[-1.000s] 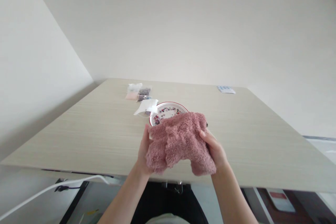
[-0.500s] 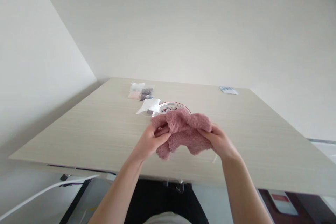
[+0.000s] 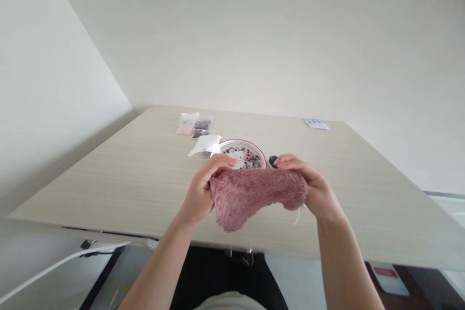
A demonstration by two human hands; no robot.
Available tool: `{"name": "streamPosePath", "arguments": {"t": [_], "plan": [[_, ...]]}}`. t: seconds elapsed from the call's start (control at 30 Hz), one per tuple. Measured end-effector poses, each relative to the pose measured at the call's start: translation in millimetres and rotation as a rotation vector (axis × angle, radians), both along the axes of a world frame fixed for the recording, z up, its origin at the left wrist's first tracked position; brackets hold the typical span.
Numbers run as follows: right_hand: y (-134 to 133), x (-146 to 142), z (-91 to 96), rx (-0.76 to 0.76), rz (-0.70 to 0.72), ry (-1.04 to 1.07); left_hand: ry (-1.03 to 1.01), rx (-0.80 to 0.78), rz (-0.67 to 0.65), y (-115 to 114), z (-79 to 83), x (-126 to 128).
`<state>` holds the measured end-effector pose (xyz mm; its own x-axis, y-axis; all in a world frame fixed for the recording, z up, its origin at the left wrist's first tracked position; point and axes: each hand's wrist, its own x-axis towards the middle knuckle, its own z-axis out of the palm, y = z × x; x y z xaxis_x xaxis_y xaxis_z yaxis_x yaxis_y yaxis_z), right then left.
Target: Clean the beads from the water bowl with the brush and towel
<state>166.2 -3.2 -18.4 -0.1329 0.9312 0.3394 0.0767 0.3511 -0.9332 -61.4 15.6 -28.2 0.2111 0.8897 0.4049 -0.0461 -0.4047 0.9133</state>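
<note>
A fluffy pink cloth [image 3: 254,191] is stretched between my two hands, above the near half of the table. My left hand [image 3: 203,186] is closed on its left end, with the thumb near the top edge. At the other end, my right hand [image 3: 312,184] grips the cloth, fingers over its upper edge. Just behind it stands a white red-rimmed plate [image 3: 236,142] with many small coloured beads [image 3: 252,159] in it. A small dark object [image 3: 272,161] lies beside the plate, close to my right fingertips; its kind is unclear.
A white packet [image 3: 206,144] rests against the plate's left side. Behind it lie small clear bags [image 3: 202,126], one with dark contents. A blue-and-white card or packet [image 3: 316,124] is at the far right of the table [image 3: 119,174]. A white cable [image 3: 65,264] runs below the left front edge.
The cloth, bunched and folded before, is now spread flatter and turned. Both hands have shifted their grip, and more of the plate and the dark object beside it have come into view.
</note>
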Motion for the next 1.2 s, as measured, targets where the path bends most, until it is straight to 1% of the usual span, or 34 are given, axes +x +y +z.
{"name": "streamPosePath", "arguments": {"t": [0.07,0.13,0.23,0.3,0.37,0.43,0.47,0.5,0.53,0.57,0.63,0.7,0.77,0.8,0.87,0.93,1.0,1.03,1.07,1.13,1.2], "plan": [[-3,0,3.8,-0.037,-0.072,-0.085,-0.057,-0.084,-0.007,-1,0.6,-3],[-9,-1,10.2,-0.066,-0.083,-0.188,-0.091,-0.171,-0.03,-3,3.4,-8],[-21,-5,19.0,-0.116,0.003,-0.27,-0.127,-0.302,-0.12,-8,9.2,-21],[-27,-7,17.3,-0.185,0.087,-0.263,-0.108,-0.396,-0.181,-10,9.7,-30],[-28,-8,4.5,-0.275,0.14,-0.259,-0.023,-0.492,-0.227,-11,3.4,-38],[-22,-9,-19.2,-0.403,0.172,-0.285,0.119,-0.564,-0.261,-8,-10.3,-41],[-17,-9,-33.6,-0.482,0.178,-0.301,0.195,-0.574,-0.249,-6,-19.1,-42],[-12,-9,-48.4,-0.554,0.156,-0.321,0.28,-0.566,-0.225,-4,-28.4,-41],[-7,-10,-62.4,-0.579,0.119,-0.334,0.355,-0.543,-0.178,-1,-37.5,-41],[-2,-9,-74.8,-0.57,0.067,-0.333,0.427,-0.509,-0.129,2,-45.5,-40],[5,-9,-92.2,-0.563,0.025,-0.33,0.546,-0.422,-0.005,6,-56.9,-39],[8,-6,-98.7,-0.544,0.004,-0.338,0.636,-0.314,0.137,8,-61.1,-39],[7,-3,-97.4,-0.494,-0.015,-0.392,0.711,-0.184,0.256,5,-59.3,-39],[5,-2,-95.1,-0.442,-0.035,-0.445,0.744,-0.121,0.289,1,-57.2,-37],[-3,-2,-89.1,-0.287,-0.105,-0.605,0.8,-0.017,0.283,-11,-53.3,-30],[-14,-5,-82.6,-0.116,-0.204,-0.797,0.844,0.046,0.174,-28,-52.9,-18],[-21,-9,-76.0,-0.033,-0.291,-0.95,0.919,0.154,0.065,-43,-58.5,-4],[-23,-12,-73.2,-0.037,-0.329,-0.995,0.981,0.203,-0.008,-50,-63.4,1],[-23,-13,-71.1,-0.072,-0.363,-1.026,1.04,0.232,-0.053,-54,-69.2,6],[-16,-15,-70.2,-0.184,-0.412,-1.056,1.142,0.219,-0.019,-57,-81.4,11],[-6,-14,-74.7,-0.277,-0.425,-1.046,1.214,0.189,0.052,-54,-91.6,12]]}}
